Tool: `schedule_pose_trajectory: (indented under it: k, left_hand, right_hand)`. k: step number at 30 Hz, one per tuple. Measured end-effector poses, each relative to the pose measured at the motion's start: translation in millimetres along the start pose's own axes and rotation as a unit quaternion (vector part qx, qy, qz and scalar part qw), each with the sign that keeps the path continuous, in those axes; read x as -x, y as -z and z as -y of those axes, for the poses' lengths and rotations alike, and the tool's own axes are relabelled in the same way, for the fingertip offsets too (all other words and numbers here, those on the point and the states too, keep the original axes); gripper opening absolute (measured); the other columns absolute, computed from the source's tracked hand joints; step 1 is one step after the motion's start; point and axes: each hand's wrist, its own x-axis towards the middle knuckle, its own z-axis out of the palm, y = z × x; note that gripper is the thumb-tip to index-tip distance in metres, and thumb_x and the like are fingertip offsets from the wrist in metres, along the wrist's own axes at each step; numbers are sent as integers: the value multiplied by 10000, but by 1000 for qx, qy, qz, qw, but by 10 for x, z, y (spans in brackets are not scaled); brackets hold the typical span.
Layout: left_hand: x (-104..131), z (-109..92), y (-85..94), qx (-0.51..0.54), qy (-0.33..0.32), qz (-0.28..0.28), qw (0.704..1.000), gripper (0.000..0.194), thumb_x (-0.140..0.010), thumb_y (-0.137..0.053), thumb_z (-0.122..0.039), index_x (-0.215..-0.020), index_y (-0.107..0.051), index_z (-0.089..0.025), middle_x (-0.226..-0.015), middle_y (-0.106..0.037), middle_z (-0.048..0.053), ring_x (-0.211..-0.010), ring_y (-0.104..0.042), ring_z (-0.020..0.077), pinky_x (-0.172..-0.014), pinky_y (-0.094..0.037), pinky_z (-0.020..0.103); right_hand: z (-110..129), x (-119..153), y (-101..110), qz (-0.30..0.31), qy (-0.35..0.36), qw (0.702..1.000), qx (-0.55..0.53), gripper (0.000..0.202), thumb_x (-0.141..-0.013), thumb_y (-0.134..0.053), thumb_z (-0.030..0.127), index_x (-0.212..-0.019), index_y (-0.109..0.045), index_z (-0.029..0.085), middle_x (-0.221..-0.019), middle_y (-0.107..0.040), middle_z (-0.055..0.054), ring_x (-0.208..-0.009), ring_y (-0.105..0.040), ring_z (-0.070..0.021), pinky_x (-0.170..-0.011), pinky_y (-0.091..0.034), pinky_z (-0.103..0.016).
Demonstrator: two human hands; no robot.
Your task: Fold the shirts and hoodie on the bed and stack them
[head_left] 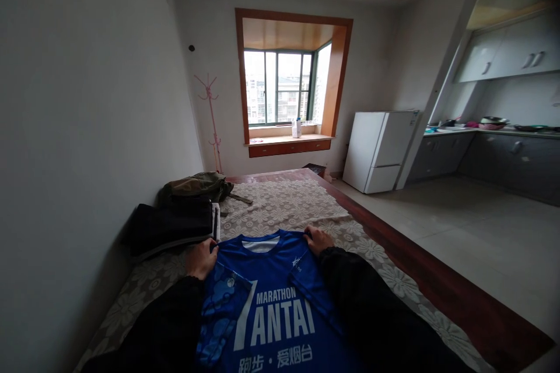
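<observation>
A blue T-shirt (pixel 275 268) with white marathon lettering lies front side up, its collar toward the far end of the table. My left hand (pixel 202 259) pinches the shirt at its left shoulder, as seen from here. At the opposite shoulder, my right hand (pixel 318 240) has its fingers closed on the fabric. Both sleeves fold inward over the front of the shirt. The lower part of the shirt runs out of the bottom of the view.
Beneath the shirt is a floral tablecloth (pixel 284 204) on a red-brown wooden table (pixel 420 262). Folded black clothing (pixel 172 224) and an olive backpack (pixel 195 186) lie against the left wall. Beyond stand a pink coat rack (pixel 214 122) and a white fridge (pixel 380 148).
</observation>
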Motion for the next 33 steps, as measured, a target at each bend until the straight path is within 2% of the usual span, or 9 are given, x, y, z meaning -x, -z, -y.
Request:
schedule_pose_trajectory:
  k: [4,8,11,15,18,22,27,33]
  left_hand:
    - [98,-38,-33,-16,7,-20,1000,306,-949,-494,-381,-1133,-696,-243,-1093,-782,121,-1029,-724,296,-785,-483,334]
    - [125,-48,-31,-7,5,-26,1000,299,-953,-494,-385,-1115,-701,-244,-1051,-791,111,-1009,-730,291,-772,-479,327]
    - [123,-31,-10,15,9,-31,999,302,-955,-496,-420,-1103,-703,-256,-1040,-798,87,-988,-736,275,-767,-481,315]
    - [105,-5,28,52,23,-37,998,329,-986,-436,-413,-1117,-694,-256,-1071,-801,61,-973,-745,235,-747,-489,287]
    - [93,3,41,64,25,-36,997,312,-980,-449,-410,-1087,-702,-264,-1037,-808,47,-936,-751,232,-720,-485,286]
    - [93,8,31,70,12,-32,997,266,-956,-504,-402,-1088,-701,-281,-1055,-807,33,-963,-744,239,-739,-477,291]
    - [98,15,30,89,2,-26,996,246,-952,-514,-378,-1069,-706,-279,-1099,-802,34,-1013,-733,239,-765,-477,291]
    - [84,37,35,99,13,-22,995,275,-965,-464,-385,-1022,-711,-277,-1050,-806,43,-959,-742,248,-745,-489,299]
  right_hand:
    - [-31,35,-45,-14,17,1000,4,194,-956,-541,261,-1110,-658,240,-1154,-733,-66,-1064,-652,-226,-837,-406,-294]
    - [-39,36,-67,-25,28,999,14,174,-956,-531,239,-1081,-651,234,-1145,-726,-65,-1048,-650,-214,-838,-409,-290]
    - [-29,38,-78,-42,35,998,26,165,-967,-517,258,-1058,-651,228,-1157,-709,-76,-1104,-617,-223,-924,-395,-310]
    - [-22,23,-99,-61,23,997,47,218,-983,-498,351,-1053,-652,214,-1163,-686,-106,-1163,-572,-273,-1012,-366,-395]
    - [-35,-7,-149,-72,-4,995,73,346,-986,-470,431,-1187,-641,207,-1338,-621,-140,-1292,-498,-307,-1080,-334,-456]
    - [-59,-43,-243,-70,-22,993,96,543,-991,-406,483,-1436,-521,194,-1567,-456,-120,-1477,-315,-292,-1209,-197,-477]
    - [-94,-73,-296,-43,-28,994,98,601,-986,-369,498,-1500,-473,205,-1590,-443,-90,-1498,-306,-270,-1244,-157,-457]
    - [-81,-76,-235,-40,-26,996,77,595,-979,-403,498,-1487,-495,202,-1591,-448,-93,-1496,-326,-265,-1249,-158,-445]
